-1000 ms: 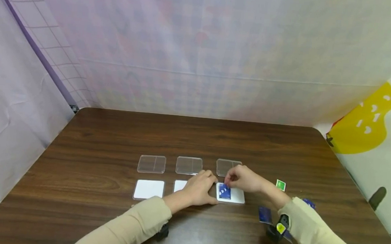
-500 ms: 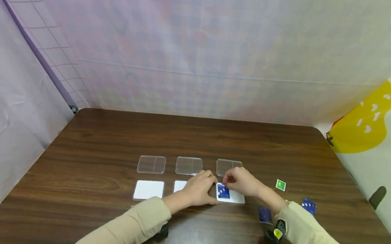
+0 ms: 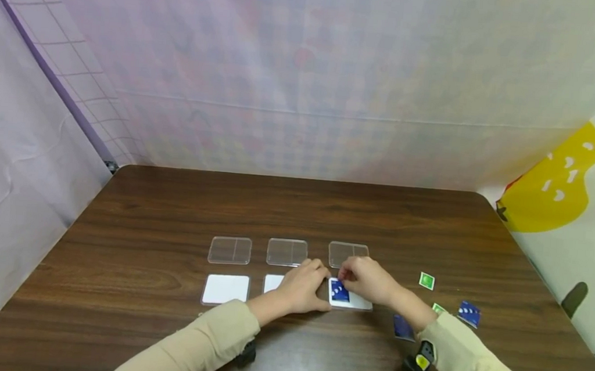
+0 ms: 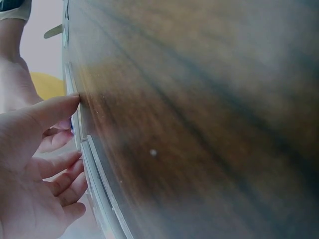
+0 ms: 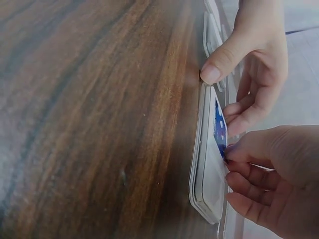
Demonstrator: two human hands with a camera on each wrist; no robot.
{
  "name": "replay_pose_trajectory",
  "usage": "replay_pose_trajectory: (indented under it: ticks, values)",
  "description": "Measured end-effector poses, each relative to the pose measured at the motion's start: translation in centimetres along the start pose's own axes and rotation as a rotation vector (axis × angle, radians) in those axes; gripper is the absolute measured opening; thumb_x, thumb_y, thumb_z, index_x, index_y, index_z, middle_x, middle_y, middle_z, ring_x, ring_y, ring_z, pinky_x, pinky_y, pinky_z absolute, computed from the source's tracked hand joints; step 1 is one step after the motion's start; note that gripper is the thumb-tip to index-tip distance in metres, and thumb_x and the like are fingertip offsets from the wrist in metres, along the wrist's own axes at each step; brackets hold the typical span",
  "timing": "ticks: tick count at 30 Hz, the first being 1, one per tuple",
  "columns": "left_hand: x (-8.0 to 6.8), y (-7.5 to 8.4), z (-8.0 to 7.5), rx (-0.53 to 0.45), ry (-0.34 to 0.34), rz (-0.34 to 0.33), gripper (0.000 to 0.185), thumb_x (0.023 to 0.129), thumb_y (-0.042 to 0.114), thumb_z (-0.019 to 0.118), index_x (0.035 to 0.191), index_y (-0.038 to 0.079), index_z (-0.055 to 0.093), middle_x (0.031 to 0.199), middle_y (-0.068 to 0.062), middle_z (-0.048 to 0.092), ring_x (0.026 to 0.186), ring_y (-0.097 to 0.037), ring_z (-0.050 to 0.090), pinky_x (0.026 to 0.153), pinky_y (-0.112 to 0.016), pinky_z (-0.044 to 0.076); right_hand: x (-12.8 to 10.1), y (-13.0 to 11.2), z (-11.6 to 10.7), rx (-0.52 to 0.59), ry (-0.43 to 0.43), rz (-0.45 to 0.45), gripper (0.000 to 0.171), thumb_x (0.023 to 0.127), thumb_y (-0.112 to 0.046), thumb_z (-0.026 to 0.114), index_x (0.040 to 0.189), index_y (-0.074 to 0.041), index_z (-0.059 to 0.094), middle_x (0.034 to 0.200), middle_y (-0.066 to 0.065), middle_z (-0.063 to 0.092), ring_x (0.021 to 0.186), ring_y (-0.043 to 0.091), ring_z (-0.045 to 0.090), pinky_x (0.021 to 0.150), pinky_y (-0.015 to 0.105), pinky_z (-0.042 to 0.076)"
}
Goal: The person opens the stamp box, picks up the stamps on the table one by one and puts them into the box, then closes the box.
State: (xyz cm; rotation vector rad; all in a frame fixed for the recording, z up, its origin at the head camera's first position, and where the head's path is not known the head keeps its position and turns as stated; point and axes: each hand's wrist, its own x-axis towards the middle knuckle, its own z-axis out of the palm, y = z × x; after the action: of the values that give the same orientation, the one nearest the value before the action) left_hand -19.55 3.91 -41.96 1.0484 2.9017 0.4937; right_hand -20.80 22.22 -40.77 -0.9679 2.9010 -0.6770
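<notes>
A small blue card (image 3: pixel 340 292) lies on the left part of the rightmost white square tile (image 3: pixel 359 301). My right hand (image 3: pixel 353 278) pinches the card's far edge with curled fingertips; the right wrist view shows those fingertips (image 5: pixel 230 152) on the blue card (image 5: pixel 220 127) above the white tile (image 5: pixel 207 184). My left hand (image 3: pixel 304 284) rests flat over the middle white tile (image 3: pixel 272 282), fingers relaxed. Its thumb (image 5: pixel 214 69) touches the table at the right tile's edge. In the left wrist view the left hand (image 4: pixel 35 164) lies beside a tile edge (image 4: pixel 99 194).
Three clear square lids (image 3: pixel 287 252) sit in a row behind the tiles, and a third white tile (image 3: pixel 225 289) lies at the left. Loose green cards (image 3: pixel 427 281) and blue cards (image 3: pixel 468 314) are scattered on the brown table (image 3: pixel 169 210) at the right. Curtains enclose the table.
The blue card has slid a little left and back on the right tile under my right fingers. My right forearm drew back, uncovering a green card. The left hand stayed put.
</notes>
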Motion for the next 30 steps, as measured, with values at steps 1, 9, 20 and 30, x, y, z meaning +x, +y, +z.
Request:
replay_pose_trajectory:
  ticks: [1, 9, 20, 30]
  values:
    - [0.0, 0.0, 0.0, 0.0, 0.001, 0.0, 0.054, 0.065, 0.041, 0.077, 0.107, 0.01, 0.062, 0.099, 0.001, 0.055, 0.09, -0.013, 0.049, 0.071, -0.022, 0.046, 0.0, 0.0, 0.0, -0.001, 0.006, -0.002, 0.009, 0.07, 0.0, 0.065, 0.072, -0.008, 0.064, 0.067, -0.005, 0.057, 0.062, 0.004, 0.049, 0.054, 0.02, 0.043]
    - [-0.1, 0.0, 0.0, 0.005, 0.0, 0.002, 0.054, 0.066, 0.042, 0.076, 0.107, 0.01, 0.062, 0.099, 0.001, 0.054, 0.09, -0.013, 0.049, 0.072, -0.022, 0.046, -0.2, 0.0, 0.0, 0.03, 0.06, -0.066, 0.008, 0.068, 0.002, 0.063, 0.071, -0.005, 0.063, 0.066, -0.005, 0.056, 0.061, 0.002, 0.049, 0.052, 0.019, 0.043]
    - [0.0, 0.0, 0.0, -0.001, 0.007, 0.002, 0.057, 0.064, 0.043, 0.077, 0.108, 0.01, 0.062, 0.101, 0.001, 0.055, 0.092, -0.013, 0.049, 0.073, -0.022, 0.046, -2.0, 0.2, -3.7, 0.084, 0.048, 0.024, 0.006, 0.075, 0.001, 0.065, 0.08, -0.003, 0.065, 0.074, -0.003, 0.061, 0.067, 0.004, 0.054, 0.059, 0.02, 0.048]
    - [0.0, 0.0, 0.0, -0.009, -0.016, -0.008, 0.058, 0.066, 0.043, 0.076, 0.111, 0.01, 0.061, 0.104, 0.0, 0.055, 0.094, -0.014, 0.049, 0.076, -0.023, 0.046, -7.2, 3.0, -7.2, 0.114, 0.099, 0.116, 0.008, 0.08, -0.005, 0.066, 0.087, -0.003, 0.065, 0.077, -0.006, 0.062, 0.069, 0.002, 0.054, 0.059, 0.021, 0.048]
